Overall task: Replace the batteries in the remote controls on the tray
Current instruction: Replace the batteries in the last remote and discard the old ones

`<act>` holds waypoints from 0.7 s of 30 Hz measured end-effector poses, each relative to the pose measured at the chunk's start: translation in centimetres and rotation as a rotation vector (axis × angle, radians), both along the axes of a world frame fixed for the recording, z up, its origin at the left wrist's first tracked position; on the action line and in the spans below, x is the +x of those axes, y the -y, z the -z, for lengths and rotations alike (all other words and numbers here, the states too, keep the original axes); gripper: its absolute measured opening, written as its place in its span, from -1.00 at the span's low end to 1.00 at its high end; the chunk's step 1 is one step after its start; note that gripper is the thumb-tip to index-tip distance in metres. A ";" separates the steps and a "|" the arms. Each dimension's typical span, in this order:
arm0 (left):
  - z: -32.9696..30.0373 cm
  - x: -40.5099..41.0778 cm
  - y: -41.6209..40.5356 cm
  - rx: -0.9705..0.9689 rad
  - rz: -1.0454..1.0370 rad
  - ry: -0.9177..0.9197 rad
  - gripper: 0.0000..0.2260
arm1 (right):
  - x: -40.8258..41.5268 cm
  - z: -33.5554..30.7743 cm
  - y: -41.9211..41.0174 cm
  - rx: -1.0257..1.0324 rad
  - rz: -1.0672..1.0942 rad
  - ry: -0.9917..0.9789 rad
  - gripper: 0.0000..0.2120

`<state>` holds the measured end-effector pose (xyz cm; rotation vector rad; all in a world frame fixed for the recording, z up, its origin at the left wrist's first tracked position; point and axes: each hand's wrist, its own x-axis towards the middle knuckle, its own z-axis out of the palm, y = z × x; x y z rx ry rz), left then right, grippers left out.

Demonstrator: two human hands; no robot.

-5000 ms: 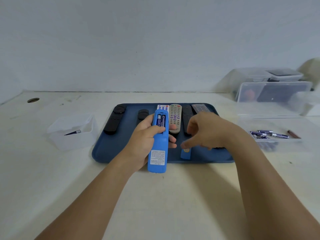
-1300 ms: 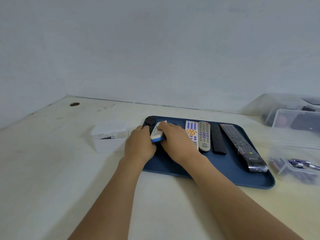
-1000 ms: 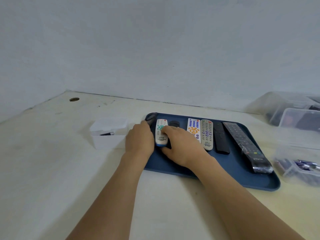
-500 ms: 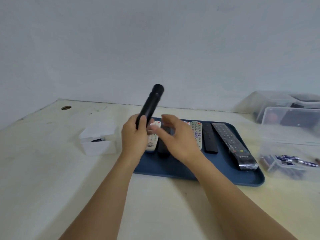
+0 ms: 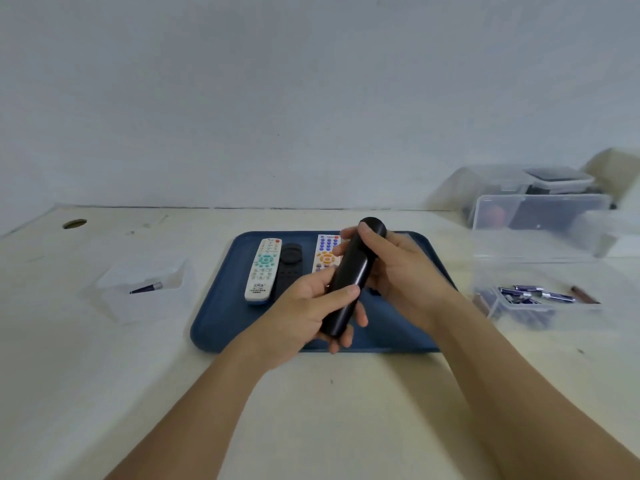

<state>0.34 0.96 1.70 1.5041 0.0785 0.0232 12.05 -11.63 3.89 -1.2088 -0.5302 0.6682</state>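
Note:
I hold a long black remote above the blue tray, its smooth back facing me. My left hand grips its near end and my right hand wraps its far end. On the tray's left lie a white remote with teal buttons and a black remote. A white remote with blue and orange buttons shows behind my hands. The tray's other remotes are hidden by my hands.
A clear open box holding one battery stands left of the tray. Right of the tray a clear box holds several batteries. Clear storage bins stand at the back right. A cable hole marks the table's far left.
The blue-backed remote was set face up on the tray's left. My left hand lifted a black remote from the tray, lowered it toward me, and my right hand closed on its far end.

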 end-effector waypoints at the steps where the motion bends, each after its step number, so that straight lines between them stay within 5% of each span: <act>1: -0.1 0.0 -0.2 0.014 -0.034 0.017 -0.75 | 0.1 0.0 -0.1 0.020 0.045 0.032 -0.69; 5: -0.3 -0.1 -0.6 0.009 -0.087 0.023 -0.80 | 0.3 0.9 -0.2 -0.024 0.148 0.236 -0.53; 9: -0.1 -0.2 -0.3 -0.001 -0.121 0.017 -0.81 | 0.1 1.2 -0.4 0.028 0.157 0.198 -0.66; 13: 0.0 0.3 -0.9 0.140 -0.519 0.102 -0.77 | 0.1 1.1 -0.5 -0.009 0.302 0.168 -0.76; 16: -0.1 0.3 -2.6 -0.024 -0.765 0.216 -0.65 | -0.2 0.6 0.0 -0.132 0.201 0.169 -0.85; 18: 0.0 0.3 -3.3 -0.162 -0.673 0.271 -0.66 | -1.3 0.6 -0.4 -0.211 0.011 0.213 -0.86; 21: 0.1 0.2 -2.1 -0.099 -0.457 0.194 -0.78 | -3.1 1.0 -1.3 -0.211 -0.160 0.219 -0.75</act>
